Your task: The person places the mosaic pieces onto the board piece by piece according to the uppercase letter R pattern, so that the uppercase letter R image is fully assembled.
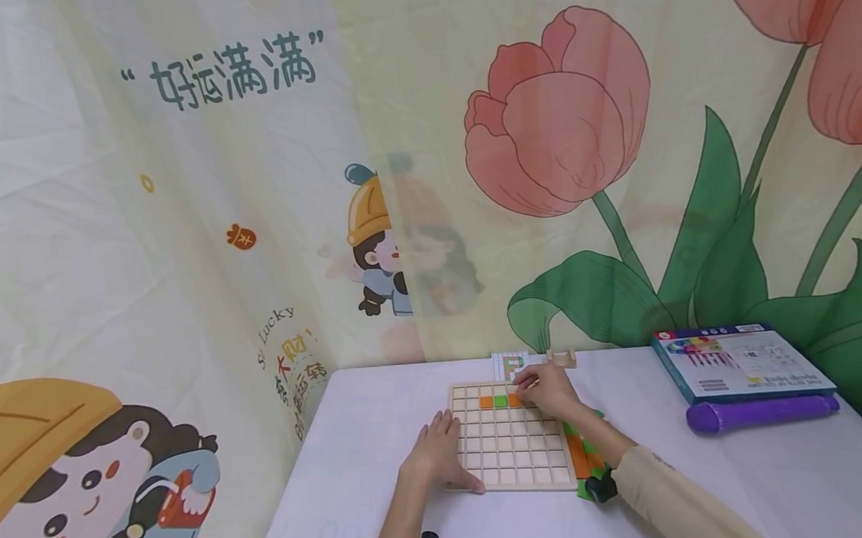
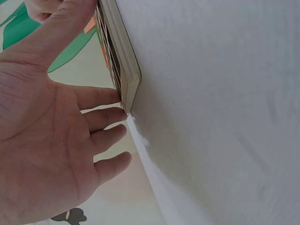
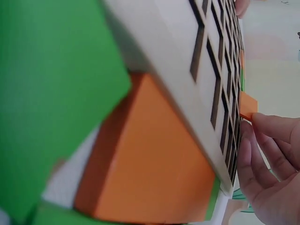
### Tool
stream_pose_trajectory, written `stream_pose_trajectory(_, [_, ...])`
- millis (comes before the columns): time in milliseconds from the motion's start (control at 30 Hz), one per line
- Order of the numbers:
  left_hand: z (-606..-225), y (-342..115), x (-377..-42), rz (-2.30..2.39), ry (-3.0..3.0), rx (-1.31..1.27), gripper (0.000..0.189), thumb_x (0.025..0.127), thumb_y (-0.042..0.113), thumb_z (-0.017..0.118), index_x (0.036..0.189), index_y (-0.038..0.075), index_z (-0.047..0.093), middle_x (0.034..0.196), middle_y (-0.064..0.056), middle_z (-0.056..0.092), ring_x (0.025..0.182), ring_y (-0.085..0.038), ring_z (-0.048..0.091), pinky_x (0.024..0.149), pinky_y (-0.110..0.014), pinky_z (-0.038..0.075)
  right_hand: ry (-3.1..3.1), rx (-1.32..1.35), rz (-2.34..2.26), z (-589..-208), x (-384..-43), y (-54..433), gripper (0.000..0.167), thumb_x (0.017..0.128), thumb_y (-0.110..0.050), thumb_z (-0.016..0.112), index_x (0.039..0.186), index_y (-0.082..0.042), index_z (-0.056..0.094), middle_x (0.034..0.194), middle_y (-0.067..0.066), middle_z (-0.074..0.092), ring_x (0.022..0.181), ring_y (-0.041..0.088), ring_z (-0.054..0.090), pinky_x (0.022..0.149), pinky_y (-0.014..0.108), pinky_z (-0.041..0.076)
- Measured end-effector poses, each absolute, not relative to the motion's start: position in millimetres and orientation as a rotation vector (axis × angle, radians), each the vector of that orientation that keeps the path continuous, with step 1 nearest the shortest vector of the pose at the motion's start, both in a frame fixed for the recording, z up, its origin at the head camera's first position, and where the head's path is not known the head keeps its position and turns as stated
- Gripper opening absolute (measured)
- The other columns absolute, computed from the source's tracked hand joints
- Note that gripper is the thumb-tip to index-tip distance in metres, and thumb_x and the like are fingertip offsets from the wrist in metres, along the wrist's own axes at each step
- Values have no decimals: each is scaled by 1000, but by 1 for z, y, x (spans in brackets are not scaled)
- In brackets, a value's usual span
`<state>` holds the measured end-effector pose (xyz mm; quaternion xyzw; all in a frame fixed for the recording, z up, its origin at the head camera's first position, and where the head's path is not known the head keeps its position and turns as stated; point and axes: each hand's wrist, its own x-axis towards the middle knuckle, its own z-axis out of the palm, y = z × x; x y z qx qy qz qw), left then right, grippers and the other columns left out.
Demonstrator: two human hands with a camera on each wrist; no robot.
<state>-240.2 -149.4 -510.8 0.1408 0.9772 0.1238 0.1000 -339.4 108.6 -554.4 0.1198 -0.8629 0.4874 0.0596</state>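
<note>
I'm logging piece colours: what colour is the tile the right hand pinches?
The tile is orange; it shows best in the right wrist view.

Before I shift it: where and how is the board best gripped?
I'd take the board by its left edge, coming from the left, where the left hand already rests. It lies flat with a straight, raised rim, so fingers along that side and the thumb at the near corner should hold; tiles crowd its right edge.

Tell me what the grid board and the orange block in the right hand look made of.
Grid board: probably wood, matte, judging by its pale frame and dark-edged dividers. Orange block: painted wood or plastic, its smooth, even colour leaving that open.
</note>
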Motion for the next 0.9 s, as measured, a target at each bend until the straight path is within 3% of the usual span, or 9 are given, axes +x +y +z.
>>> stream_pose_trajectory(300, [-508,-147,-241,391,2882,390,125,63,56,97,156,-5,41,167,-24,31,157,-39,25,126,-56,25,-2654,404,1340,-556,-344,109,11,84,0,84,90,-7,78,77,-4,70,75,12,66,67,29,57])
stream_pose_trajectory(567, [-509,-146,-243,379,2882,395,125,63,56,97,156,-5,41,167,-24,31,157,-39,25,126,-56,26,-2672,354,1415,-546,-339,122,15,86,-2,83,100,-5,78,86,-1,72,81,14,69,72,31,60])
stream_pose_trajectory(900, [-512,-148,-241,360,2878,394,126,62,57,97,156,-5,41,167,-24,31,157,-39,25,126,-56,26,-2674,266,1359,-526,-319,147,18,89,-1,80,107,-1,77,91,1,77,87,18,73,86,42,60])
